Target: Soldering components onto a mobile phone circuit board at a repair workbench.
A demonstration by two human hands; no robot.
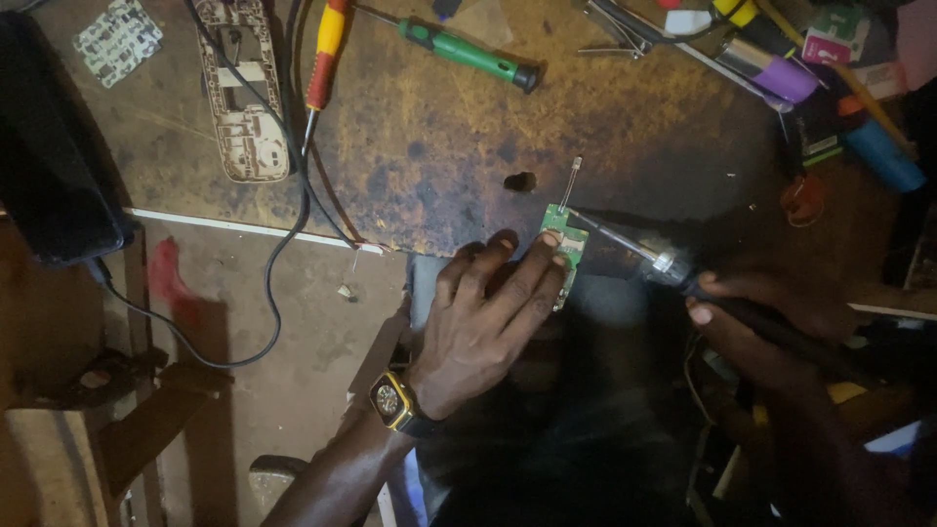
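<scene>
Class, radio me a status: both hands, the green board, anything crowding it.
Left hand pins green circuit board at bench edge. Right hand grips soldering iron, tip on board's top corner. Loose metal pin just above; screwdrivers lie well clear.

Two screwdrivers lie at the far side: one red-and-yellow, one green. One small green circuit board and one soldering iron sit nearer.
</scene>
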